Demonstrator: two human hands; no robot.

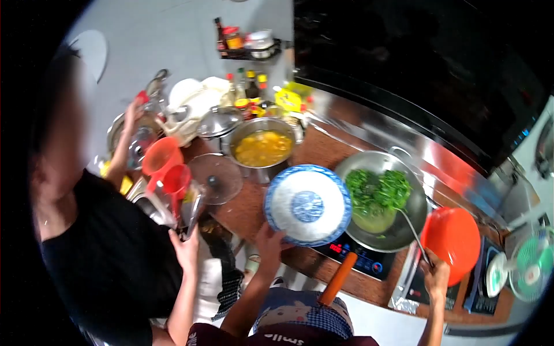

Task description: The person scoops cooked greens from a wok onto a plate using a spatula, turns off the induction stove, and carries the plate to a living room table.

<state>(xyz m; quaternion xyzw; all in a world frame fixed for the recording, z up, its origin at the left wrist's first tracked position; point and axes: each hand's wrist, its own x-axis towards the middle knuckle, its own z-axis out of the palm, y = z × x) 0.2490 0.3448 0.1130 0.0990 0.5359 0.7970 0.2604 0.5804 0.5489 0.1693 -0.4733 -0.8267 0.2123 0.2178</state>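
Observation:
My left hand (270,242) grips the near rim of a large white bowl (283,202) with a blue patterned border and a blue motif in its centre. The bowl is tipped toward me beside a steel wok (407,236). Leafy greens (375,190) lie in the wok with some pale green liquid. My right hand (437,272) is closed round the handle of a long, thin metal cooking utensil (412,228). That utensil reaches into the wok, and its head is hidden at the greens. The wok's wooden handle (340,279) points toward my apron.
Left of me stands a co-worker in a black shirt (115,248). Behind the bowl sits a pot of yellow food (264,148), with a glass lid (216,179) nearby. A red basin (453,242) and a green fan (530,268) are on the right; an induction cooker (369,267) lies under the wok.

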